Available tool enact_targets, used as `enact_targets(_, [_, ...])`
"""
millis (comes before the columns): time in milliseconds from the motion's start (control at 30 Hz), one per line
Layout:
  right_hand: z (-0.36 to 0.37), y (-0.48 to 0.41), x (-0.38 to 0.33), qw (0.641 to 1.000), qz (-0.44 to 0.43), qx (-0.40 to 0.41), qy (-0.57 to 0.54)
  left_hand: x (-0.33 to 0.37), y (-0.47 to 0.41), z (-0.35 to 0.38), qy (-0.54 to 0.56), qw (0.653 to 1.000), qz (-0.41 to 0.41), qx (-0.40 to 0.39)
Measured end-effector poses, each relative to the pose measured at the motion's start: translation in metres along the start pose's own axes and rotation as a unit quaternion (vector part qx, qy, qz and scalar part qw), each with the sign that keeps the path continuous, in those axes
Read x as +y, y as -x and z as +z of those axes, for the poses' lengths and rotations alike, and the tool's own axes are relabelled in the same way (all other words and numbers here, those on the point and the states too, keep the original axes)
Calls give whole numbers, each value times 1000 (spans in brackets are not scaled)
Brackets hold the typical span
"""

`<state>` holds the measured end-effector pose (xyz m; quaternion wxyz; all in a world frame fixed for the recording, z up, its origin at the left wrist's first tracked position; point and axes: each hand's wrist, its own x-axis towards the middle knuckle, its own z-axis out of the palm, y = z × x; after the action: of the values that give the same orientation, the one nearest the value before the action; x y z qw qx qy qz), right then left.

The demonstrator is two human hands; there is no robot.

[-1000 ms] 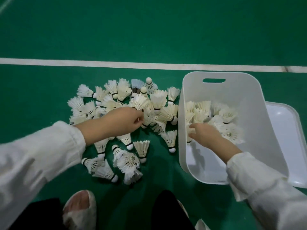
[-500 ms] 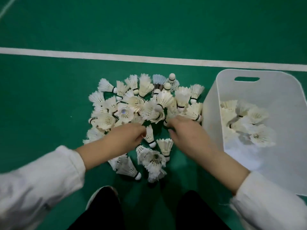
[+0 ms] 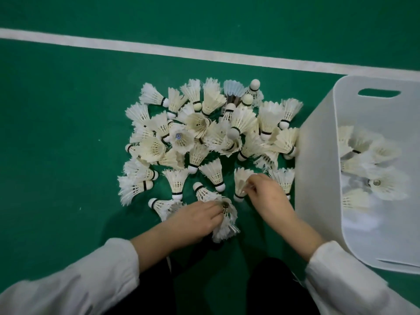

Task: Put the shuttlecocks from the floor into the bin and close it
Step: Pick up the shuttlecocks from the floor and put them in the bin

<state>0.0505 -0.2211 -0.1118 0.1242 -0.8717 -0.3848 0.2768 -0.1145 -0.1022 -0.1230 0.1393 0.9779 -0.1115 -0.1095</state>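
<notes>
There are two hands, one bin (image 3: 318, 183) and many shuttlecocks (image 3: 204, 137). On the floor (image 3: 68, 114) I count about forty of them; they overlap, so an exact number I cannot give. Inside the bin about eight more (image 3: 372, 176) are visible, some of them blurred. One white line (image 3: 159, 50) crosses the green floor behind the pile.

The shuttlecocks have white or cream feather skirts, a dark band near the base and a round pale cork. Most lie on their sides, pointing in different directions, and a few stand with the cork up. One, at the far edge, has a pale blue skirt.

The pile lies in front of both hands and touches the left wall of the bin, which is white and has a handle slot. The left hand (image 3: 195, 220) is at the near edge of the pile, its fingers curled round a shuttlecock (image 3: 225, 226) whose cork points up. The right hand (image 3: 270, 198) is just beside the bin wall and pinches the feather edge of another shuttlecock (image 3: 239, 185), which lies with the cork toward the person. Both arms wear white sleeves (image 3: 91, 280).
</notes>
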Motion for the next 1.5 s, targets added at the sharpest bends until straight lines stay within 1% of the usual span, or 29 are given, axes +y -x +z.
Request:
enact_targets(67, [-5, 5, 1, 1000, -5, 23, -8, -3, 4, -1, -10, 1000, -10, -20])
enact_targets(133, [-6, 8, 2, 1000, -12, 28, -8, -5, 6, -2, -21, 999, -27, -38])
enact_targets(267, [-7, 11, 2, 999, -18, 36, -9, -8, 5, 4, -20, 997, -64, -26])
enact_targets(433, [-11, 11, 1, 998, -19, 49, -22, -15, 0, 6, -56, 997, -51, -8])
enact_targets(533, [-11, 13, 1, 998, -19, 49, -23, -15, -2, 6, -76, 996, -44, -16])
enact_targets(633, [-11, 14, 1, 998, -19, 47, -32, -15, -7, 5, -91, 995, -46, 4])
enact_targets(700, [-11, 15, 1, 998, -19, 42, -33, -14, -11, 1, -67, 995, -68, 26])
enact_targets(733, [-11, 15, 1, 998, -19, 43, -32, -12, -11, -3, -31, 994, -91, 44])
enact_targets(767, [-12, 15, 2, 998, -19, 45, -32, -9, -11, -10, 27, 991, -117, 63])
enact_targets(833, [-13, 15, 3, 998, -15, 49, -33, -1, -8, -27, 160, 966, -184, 89])
enact_targets(867, [-14, 15, 3, 998, -13, 48, -31, 2, -5, -35, 229, 942, -227, 88])
enact_targets(900, [-15, 15, 3, 998, -10, 47, -29, 5, 0, -43, 281, 919, -259, 95])
enact_targets(933, [-15, 15, 3, 999, -9, 46, -27, 4, 6, -47, 304, 903, -285, 108])
enact_targets(1067, [-17, 16, -1, 998, -12, 47, -31, -18, 30, -45, 252, 882, -368, 149])
enact_targets(1133, [-17, 16, -4, 998, -16, 46, -33, -34, 38, -38, 232, 866, -425, 129])
enact_targets(1200, [-18, 16, -7, 998, -20, 47, -34, -48, 42, -30, 231, 846, -473, 81])
enact_targets(1267, [-19, 16, -8, 998, -24, 46, -34, -58, 41, -24, 248, 835, -489, 42])
enact_targets(1367, [-22, 17, -11, 998, -30, 46, -42, -65, 34, -21, 256, 833, -491, -8])
enact_targets(1433, [-26, 17, -13, 997, -37, 49, -50, -68, 30, -23, 271, 825, -495, -24])
enact_targets(1500, [-32, 16, -16, 996, -44, 53, -61, -68, 27, -30, 269, 828, -492, -29])
